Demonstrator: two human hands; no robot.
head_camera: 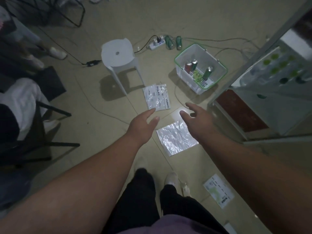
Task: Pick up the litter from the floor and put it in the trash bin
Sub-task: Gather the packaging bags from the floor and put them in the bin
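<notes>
Both hands out over the floor (104, 166), holding nothing: left hand (141, 126) with fingers straight and loosely spread, tips just short of the printed plastic packet (156, 97); right hand (196, 119) wide, fingers splayed above the crinkled silver wrapper (176, 138). Task judged partly done: three cans (192, 65) already standing in the white green-rimmed basket (219, 67), which looks to serve as the trash bin, together with some green scrap. Plenty left, though: printed packet flat on the floor beside the white stool (118, 54), silver wrapper flat just below it and near the feet, a printed paper sheet (218, 190) lying down at the lower right, and two green cans (173, 42) on their sides beyond the basket, next to the power strip (157, 43) and its tangle of cables. Neither hand touching any litter yet, as far as can be told; likely next pick the packet or the silver wrapper, both close under the hands and a short reach from the basket
</notes>
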